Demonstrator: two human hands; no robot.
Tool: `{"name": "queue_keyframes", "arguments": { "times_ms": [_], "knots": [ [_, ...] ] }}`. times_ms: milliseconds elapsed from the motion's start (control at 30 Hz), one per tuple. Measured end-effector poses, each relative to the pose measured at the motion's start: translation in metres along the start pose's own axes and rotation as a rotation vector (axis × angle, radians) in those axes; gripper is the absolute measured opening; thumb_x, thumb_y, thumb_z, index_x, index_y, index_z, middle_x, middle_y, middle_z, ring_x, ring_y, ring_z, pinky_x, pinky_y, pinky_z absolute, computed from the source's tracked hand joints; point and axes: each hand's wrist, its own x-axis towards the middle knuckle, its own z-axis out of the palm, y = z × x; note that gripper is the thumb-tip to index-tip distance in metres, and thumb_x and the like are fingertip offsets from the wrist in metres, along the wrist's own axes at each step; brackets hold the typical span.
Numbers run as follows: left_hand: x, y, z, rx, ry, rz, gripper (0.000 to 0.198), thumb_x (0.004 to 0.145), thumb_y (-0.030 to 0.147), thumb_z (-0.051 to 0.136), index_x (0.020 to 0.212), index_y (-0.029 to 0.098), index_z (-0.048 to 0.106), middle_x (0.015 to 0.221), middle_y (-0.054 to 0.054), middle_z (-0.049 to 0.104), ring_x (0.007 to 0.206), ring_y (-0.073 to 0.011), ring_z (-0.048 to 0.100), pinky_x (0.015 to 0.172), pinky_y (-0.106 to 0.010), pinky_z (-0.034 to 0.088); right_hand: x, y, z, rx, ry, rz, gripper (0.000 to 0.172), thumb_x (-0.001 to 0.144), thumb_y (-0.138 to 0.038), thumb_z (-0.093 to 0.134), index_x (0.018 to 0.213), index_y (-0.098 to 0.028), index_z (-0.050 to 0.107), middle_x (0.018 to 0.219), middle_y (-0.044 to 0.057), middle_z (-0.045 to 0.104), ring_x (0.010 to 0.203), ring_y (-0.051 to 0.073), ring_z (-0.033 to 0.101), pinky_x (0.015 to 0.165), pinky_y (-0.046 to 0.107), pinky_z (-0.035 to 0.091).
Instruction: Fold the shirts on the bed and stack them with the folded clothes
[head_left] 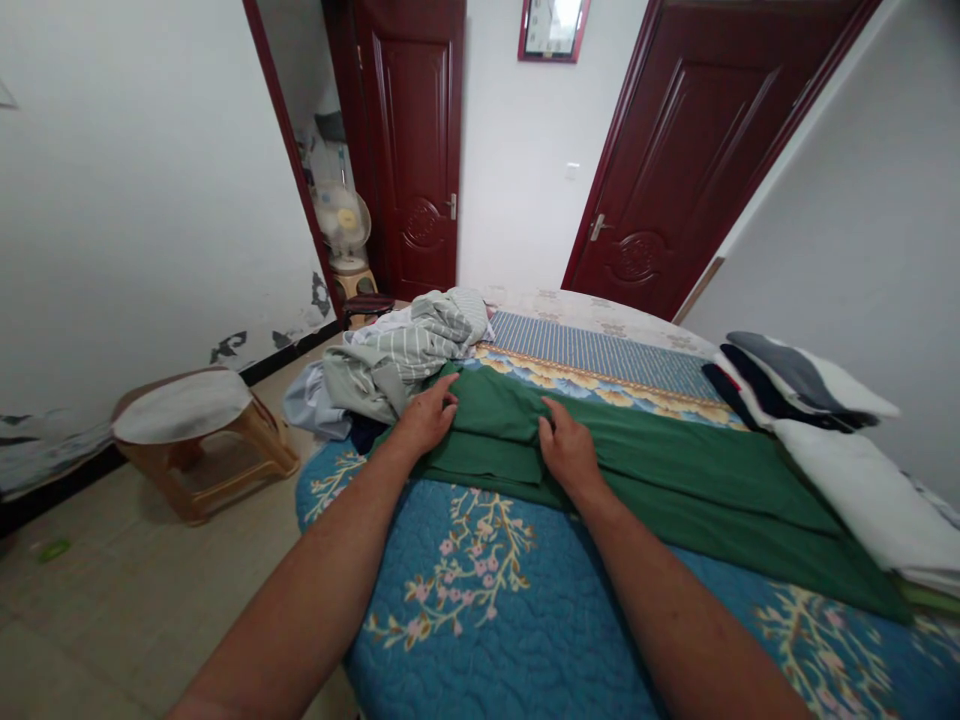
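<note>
A long green garment (675, 455) lies stretched across the bed, its left end folded over in layers; its exact kind I cannot make out. My left hand (429, 412) rests on the garment's left end, fingers apart and slightly bent. Farther right, my right hand (568, 446) touches the folded part, with index finger and thumb spread. Neither hand visibly grips the fabric. Just beyond my left hand is a rumpled heap of clothes (405, 350), with a grey-green checked piece on top.
Under everything spreads a blue floral quilted cover (480, 600). Folded clothes (802, 380) are stacked at the right, beside a white folded piece (862, 490). A plastic stool (184, 410) stands on the floor at left. Two dark red doors (420, 150) and a fan (343, 220) are behind.
</note>
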Motion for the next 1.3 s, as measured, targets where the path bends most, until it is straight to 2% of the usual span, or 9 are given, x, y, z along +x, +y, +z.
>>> {"name": "queue_keyframes", "arguments": {
  "times_ms": [167,267,367,533,867,967,1100,1200,1300],
  "knots": [
    [-0.001,0.003,-0.009,0.006,-0.054,0.015,0.057,0.081,0.012,0.054,0.134,0.018,0.072,0.096,-0.006,0.076,0.09,-0.0227,0.07,0.092,-0.036,0.055,0.005,0.01,-0.003,0.032,-0.03,0.01,0.036,0.102,-0.027,0.047,0.12,-0.02,0.077,0.116,0.012,0.081,0.104,0.028,0.076,0.1,0.041,0.055],
    [0.0,0.003,-0.01,-0.005,-0.073,-0.032,0.057,0.08,0.015,0.058,0.135,0.019,0.072,0.098,-0.006,0.078,0.081,-0.0215,0.069,0.085,-0.035,0.056,0.008,0.012,-0.005,0.04,-0.037,0.02,0.035,0.102,-0.027,0.049,0.119,-0.02,0.078,0.116,0.012,0.081,0.108,0.027,0.075,0.103,0.042,0.055],
    [0.002,0.002,-0.005,0.025,0.023,-0.11,0.059,0.08,0.019,0.064,0.138,0.018,0.07,0.112,-0.009,0.078,0.085,-0.0225,0.07,0.088,-0.036,0.056,0.009,0.011,-0.004,0.037,-0.046,-0.018,0.035,0.1,-0.022,0.049,0.12,-0.018,0.077,0.12,0.013,0.079,0.113,0.027,0.073,0.107,0.043,0.054],
    [0.003,0.001,0.0,0.082,-0.015,-0.108,0.039,0.084,0.018,0.061,0.119,0.019,0.078,0.098,-0.008,0.077,0.089,-0.0243,0.071,0.089,-0.036,0.056,0.006,0.01,-0.003,-0.001,-0.015,-0.04,0.044,0.092,-0.011,0.048,0.125,-0.014,0.076,0.124,0.015,0.077,0.116,0.027,0.071,0.111,0.042,0.053],
    [-0.003,0.022,-0.015,0.366,-0.17,-0.24,0.053,0.087,0.009,0.055,0.138,0.015,0.069,0.109,-0.01,0.075,0.101,-0.0243,0.071,0.095,-0.034,0.054,0.001,0.0,-0.005,-0.16,-0.123,0.018,0.043,0.096,-0.01,0.046,0.128,-0.015,0.074,0.13,0.014,0.071,0.122,0.024,0.066,0.112,0.035,0.05],
    [-0.007,0.032,-0.013,0.524,-0.074,-0.192,0.053,0.091,0.013,0.054,0.141,0.019,0.067,0.126,-0.015,0.07,0.108,-0.0284,0.071,0.094,-0.038,0.056,0.002,-0.009,-0.012,-0.22,-0.126,0.043,0.041,0.099,-0.013,0.046,0.13,-0.015,0.073,0.143,0.016,0.065,0.125,0.026,0.064,0.11,0.037,0.051],
    [0.0,0.053,0.004,0.507,0.053,0.101,0.047,0.1,0.019,0.045,0.142,0.02,0.066,0.137,-0.014,0.066,0.12,-0.0281,0.068,0.101,-0.038,0.056,-0.003,-0.026,-0.018,-0.316,-0.139,-0.026,0.041,0.104,-0.024,0.049,0.139,-0.02,0.069,0.163,0.013,0.052,0.138,0.03,0.055,0.116,0.046,0.045],
    [0.005,0.066,0.036,0.455,-0.103,0.25,0.048,0.106,0.028,0.04,0.146,0.018,0.063,0.145,-0.013,0.065,0.132,-0.0257,0.063,0.113,-0.037,0.05,-0.011,-0.035,-0.015,-0.331,-0.194,-0.03,0.051,0.108,-0.039,0.048,0.154,-0.02,0.057,0.168,0.013,0.047,0.151,0.032,0.043,0.124,0.053,0.035],
    [0.003,0.069,0.069,0.573,-0.241,0.201,0.057,0.108,0.044,0.04,0.158,0.019,0.055,0.16,-0.017,0.056,0.151,-0.0337,0.049,0.124,-0.052,0.039,-0.02,-0.032,-0.013,-0.336,-0.235,0.067,0.069,0.108,-0.051,0.046,0.166,-0.015,0.04,0.171,0.017,0.041,0.158,0.034,0.035,0.129,0.056,0.026]
  ]
}}
